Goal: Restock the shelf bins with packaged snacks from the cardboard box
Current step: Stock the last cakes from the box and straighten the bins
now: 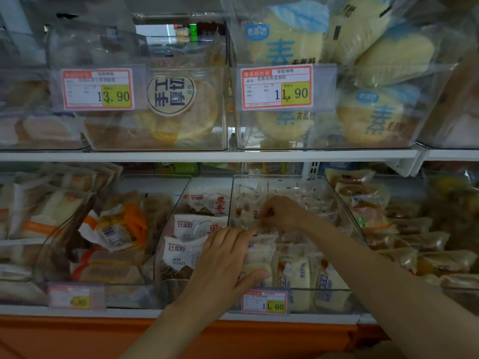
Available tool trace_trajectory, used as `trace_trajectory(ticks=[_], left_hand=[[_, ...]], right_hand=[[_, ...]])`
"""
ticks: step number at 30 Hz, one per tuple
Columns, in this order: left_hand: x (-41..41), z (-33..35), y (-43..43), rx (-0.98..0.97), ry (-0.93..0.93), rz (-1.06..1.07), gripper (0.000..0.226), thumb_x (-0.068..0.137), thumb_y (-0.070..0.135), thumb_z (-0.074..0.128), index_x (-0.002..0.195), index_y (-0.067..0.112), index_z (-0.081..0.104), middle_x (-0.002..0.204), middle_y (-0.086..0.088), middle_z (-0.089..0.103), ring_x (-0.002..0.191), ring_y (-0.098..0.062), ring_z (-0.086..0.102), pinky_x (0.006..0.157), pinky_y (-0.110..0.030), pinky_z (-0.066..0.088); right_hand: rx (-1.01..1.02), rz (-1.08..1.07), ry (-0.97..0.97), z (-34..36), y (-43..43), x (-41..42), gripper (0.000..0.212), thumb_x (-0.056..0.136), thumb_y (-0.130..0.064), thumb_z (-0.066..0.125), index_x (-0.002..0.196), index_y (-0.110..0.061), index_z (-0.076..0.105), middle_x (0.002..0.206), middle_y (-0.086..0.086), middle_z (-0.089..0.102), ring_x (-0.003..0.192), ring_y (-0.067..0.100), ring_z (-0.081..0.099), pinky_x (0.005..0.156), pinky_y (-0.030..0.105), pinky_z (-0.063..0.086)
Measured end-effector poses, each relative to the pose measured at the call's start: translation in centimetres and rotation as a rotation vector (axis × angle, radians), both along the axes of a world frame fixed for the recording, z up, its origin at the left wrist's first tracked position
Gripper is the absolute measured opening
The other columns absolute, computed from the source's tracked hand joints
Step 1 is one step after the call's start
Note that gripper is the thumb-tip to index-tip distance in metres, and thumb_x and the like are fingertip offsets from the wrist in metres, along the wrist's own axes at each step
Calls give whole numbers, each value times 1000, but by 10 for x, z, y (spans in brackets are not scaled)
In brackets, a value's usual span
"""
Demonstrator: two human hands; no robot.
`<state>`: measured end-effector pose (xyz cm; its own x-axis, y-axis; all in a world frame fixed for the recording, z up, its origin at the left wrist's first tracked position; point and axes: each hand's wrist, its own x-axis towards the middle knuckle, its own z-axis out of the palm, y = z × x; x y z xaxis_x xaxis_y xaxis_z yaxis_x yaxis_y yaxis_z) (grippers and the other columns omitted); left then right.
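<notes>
Lower centre: left hand fingers curl round white pack at clear bin front; right hand pinches wrappers behind. Row crowded; forcing it could crush or tip neighbours.

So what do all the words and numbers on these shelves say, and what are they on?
"13.90": upper left price tag.
"11.90": upper right price tag.
"11.60": lower right price tag.
"RYE TOAST": white bread packet.
"手工厚切": round sticker on an upper-shelf pack.
The lower left price tag is too blurred to read.
Small print on every tag is too small to read.
</notes>
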<state>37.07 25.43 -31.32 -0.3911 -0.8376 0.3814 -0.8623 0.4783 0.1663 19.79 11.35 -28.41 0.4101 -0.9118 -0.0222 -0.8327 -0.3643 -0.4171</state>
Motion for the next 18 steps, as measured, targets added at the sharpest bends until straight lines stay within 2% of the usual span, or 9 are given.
trace_trajectory(ticks=[4, 8, 11, 13, 15, 18], left_hand=[[-3, 0, -2, 3, -25, 27, 77, 88, 73, 19, 144, 22, 31, 136, 8, 38, 127, -10, 27, 114, -28, 19], [-13, 5, -10, -57, -144, 113, 72, 89, 66, 26, 133, 15, 49, 126, -1, 52, 121, -21, 46, 111, -43, 31], [-23, 6, -14, -62, -234, 201, 70, 87, 63, 29, 125, 11, 57, 119, -5, 58, 114, -25, 54, 108, -51, 34], [-23, 4, -14, -69, -275, 208, 69, 86, 62, 32, 122, 10, 59, 114, -6, 60, 109, -25, 57, 106, -53, 37], [-20, 2, -14, -94, -264, 195, 68, 87, 63, 33, 122, 10, 58, 112, -6, 59, 108, -25, 57, 106, -53, 38], [-16, -2, -12, -110, -201, 170, 69, 88, 65, 31, 125, 12, 55, 120, -6, 55, 116, -26, 53, 109, -52, 34]], right_hand=[[-69, 67, -107, 7, 10, -5, 12, 85, -21, 69, 86, -9, 67, 86, 2, 63, 80, 15, 58, 74, 26, 45], [-1, 58, -464, 14, 26, -17, 15, 77, -6, 77, 78, -10, 63, 79, 10, 69, 72, 12, 63, 70, 26, 52], [-17, 71, -492, 16, 30, -18, 15, 76, -3, 77, 78, -9, 63, 82, 14, 71, 71, 8, 64, 65, 15, 50], [-51, 56, -590, 15, 32, -12, 14, 77, -2, 77, 79, -9, 65, 83, 14, 72, 72, 6, 65, 65, 10, 48], [-65, 83, -629, 15, 33, -1, 15, 77, -5, 77, 80, -14, 66, 82, 9, 73, 76, 7, 67, 69, 14, 51], [-14, 143, -522, 12, 31, 2, 15, 77, -8, 78, 84, -13, 66, 80, 6, 73, 79, 16, 70, 77, 28, 54]])
